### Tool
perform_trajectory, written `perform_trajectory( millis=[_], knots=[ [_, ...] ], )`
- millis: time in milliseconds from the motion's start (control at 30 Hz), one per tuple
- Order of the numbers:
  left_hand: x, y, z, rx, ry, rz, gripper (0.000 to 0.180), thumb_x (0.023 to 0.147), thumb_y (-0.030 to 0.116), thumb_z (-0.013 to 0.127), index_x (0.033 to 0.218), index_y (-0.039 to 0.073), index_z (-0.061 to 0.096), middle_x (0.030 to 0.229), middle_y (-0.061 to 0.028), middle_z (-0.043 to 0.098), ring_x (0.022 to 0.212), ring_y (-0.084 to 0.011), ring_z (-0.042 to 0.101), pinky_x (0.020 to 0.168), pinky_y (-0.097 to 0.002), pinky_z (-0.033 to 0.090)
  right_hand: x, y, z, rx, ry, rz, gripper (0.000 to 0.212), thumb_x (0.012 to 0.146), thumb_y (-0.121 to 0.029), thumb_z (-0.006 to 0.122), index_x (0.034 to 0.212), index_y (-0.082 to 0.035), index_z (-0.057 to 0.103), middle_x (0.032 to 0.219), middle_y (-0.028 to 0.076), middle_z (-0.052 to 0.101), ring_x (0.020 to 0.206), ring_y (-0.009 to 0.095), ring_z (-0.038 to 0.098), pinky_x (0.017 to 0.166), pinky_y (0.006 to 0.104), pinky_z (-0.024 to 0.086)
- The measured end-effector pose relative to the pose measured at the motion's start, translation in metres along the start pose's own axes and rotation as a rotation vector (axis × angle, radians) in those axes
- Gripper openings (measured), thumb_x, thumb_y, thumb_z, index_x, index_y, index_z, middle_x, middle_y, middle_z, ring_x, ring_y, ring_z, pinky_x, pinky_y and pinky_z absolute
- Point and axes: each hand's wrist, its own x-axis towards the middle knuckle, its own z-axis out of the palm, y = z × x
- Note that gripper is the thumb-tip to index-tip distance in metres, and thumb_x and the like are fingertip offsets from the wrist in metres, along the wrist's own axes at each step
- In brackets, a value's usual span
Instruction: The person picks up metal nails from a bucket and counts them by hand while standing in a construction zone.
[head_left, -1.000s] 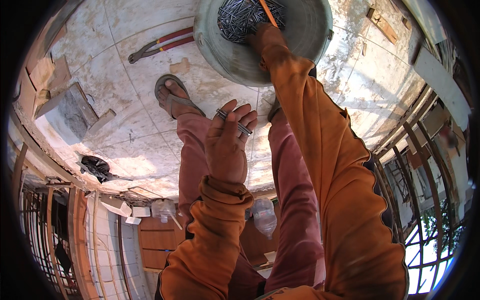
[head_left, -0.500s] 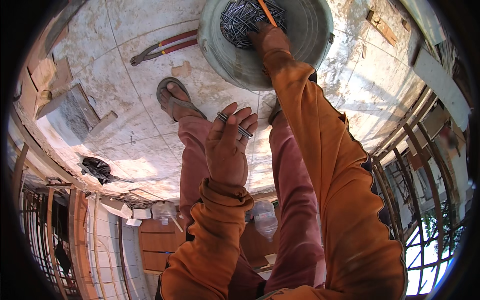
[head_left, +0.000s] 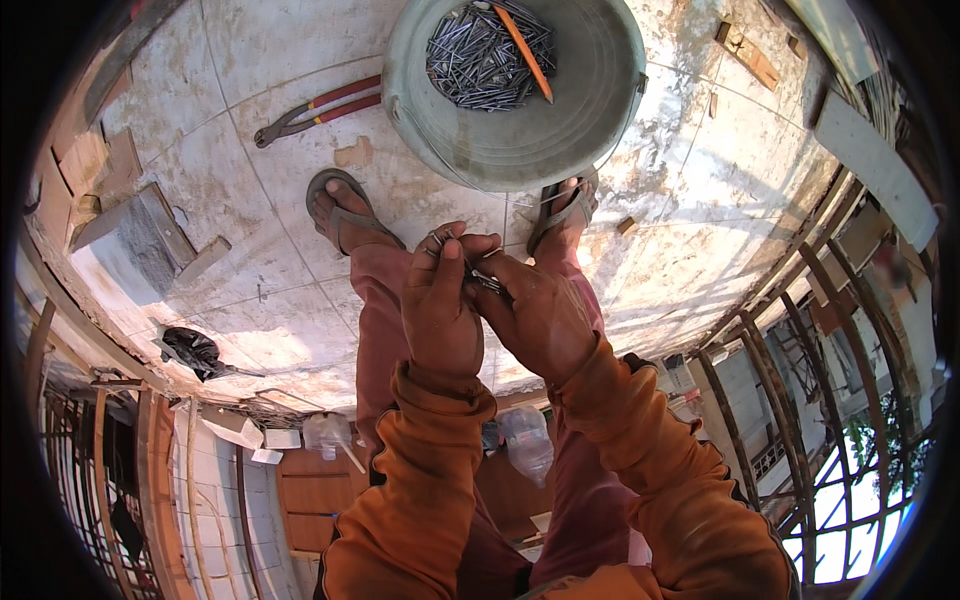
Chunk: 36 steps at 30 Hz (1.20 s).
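Nearest to me, the person's two orange sleeves reach forward, and past the cuffs both bare hands meet in front of the legs. The left hand has its palm turned up and its fingers bent, grasping a few metal nails; the right hand comes from the side, with its fingers closing on the same nails. The nails lie between the two hands, above the floor, and their long axis seems to go slantwise, from far left to near right; which ends are the heads I cannot tell, because the fingers cover much of them. A little farther, the left foot and the right foot stand in sandals. Beyond them is a grey bucket, with a heap of loose nails pointing in all directions. An orange stick lies over this heap, slanting near end to the right. Left of the bucket, a red-handled cutter rests on the tiled floor, its head pointing left, its handles toward the bucket.
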Motion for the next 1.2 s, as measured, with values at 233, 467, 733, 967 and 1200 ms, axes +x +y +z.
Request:
perform_trajectory(
  millis=[233, 467, 733, 967, 1200],
  knots=[
    [-0.004, -0.001, 0.007, -0.197, -0.088, 0.046, 0.021, 0.101, 0.018, 0.045, 0.111, 0.001, 0.052, 0.102, -0.0099, 0.062, 0.098, -0.0189, 0.059, 0.086, -0.0318, 0.048, 0.010, -0.008, 0.003, -0.009, 0.213, -0.114, 0.042, 0.090, -0.013, 0.053, 0.129, 0.001, 0.044, 0.109, 0.020, 0.060, 0.094, 0.036, 0.062, 0.077, 0.0417, 0.052],
    [0.002, 0.003, 0.002, -0.092, -0.016, 0.035, 0.013, 0.098, 0.015, 0.050, 0.105, 0.005, 0.056, 0.094, -0.0060, 0.060, 0.092, -0.0200, 0.059, 0.085, -0.0334, 0.049, -0.011, -0.022, 0.000, -0.104, 0.011, -0.174, 0.048, 0.089, -0.006, 0.053, 0.134, 0.006, 0.041, 0.121, 0.026, 0.055, 0.107, 0.040, 0.058, 0.091, 0.0416, 0.048],
    [-0.001, 0.006, -0.001, -0.207, -0.080, 0.032, 0.022, 0.096, 0.015, 0.055, 0.116, 0.006, 0.053, 0.090, -0.0030, 0.059, 0.085, -0.0160, 0.057, 0.079, -0.0319, 0.048, 0.148, 0.067, -0.040, -0.370, 0.373, 0.115, 0.049, 0.090, -0.006, 0.044, 0.137, 0.006, 0.038, 0.134, 0.024, 0.048, 0.118, 0.042, 0.051, 0.099, 0.0431, 0.044],
    [-0.005, 0.011, -0.016, -0.197, -0.044, 0.069, 0.025, 0.096, 0.018, 0.055, 0.118, 0.005, 0.053, 0.091, -0.0033, 0.059, 0.084, -0.0158, 0.056, 0.079, -0.0318, 0.047, 0.160, 0.041, 0.026, -0.301, 0.104, -0.011, 0.037, 0.086, -0.005, 0.044, 0.118, -0.005, 0.062, 0.118, 0.021, 0.059, 0.111, 0.037, 0.058, 0.096, 0.0405, 0.047],
    [-0.006, 0.015, -0.013, -0.260, -0.065, 0.068, 0.024, 0.096, 0.016, 0.056, 0.117, 0.005, 0.054, 0.091, -0.0035, 0.060, 0.085, -0.0161, 0.056, 0.079, -0.0319, 0.047, 0.190, 0.098, -0.014, -0.512, 0.464, 0.035, 0.031, 0.089, -0.014, 0.046, 0.113, -0.014, 0.065, 0.119, 0.016, 0.054, 0.104, 0.036, 0.060, 0.091, 0.0429, 0.050]
  ],
)
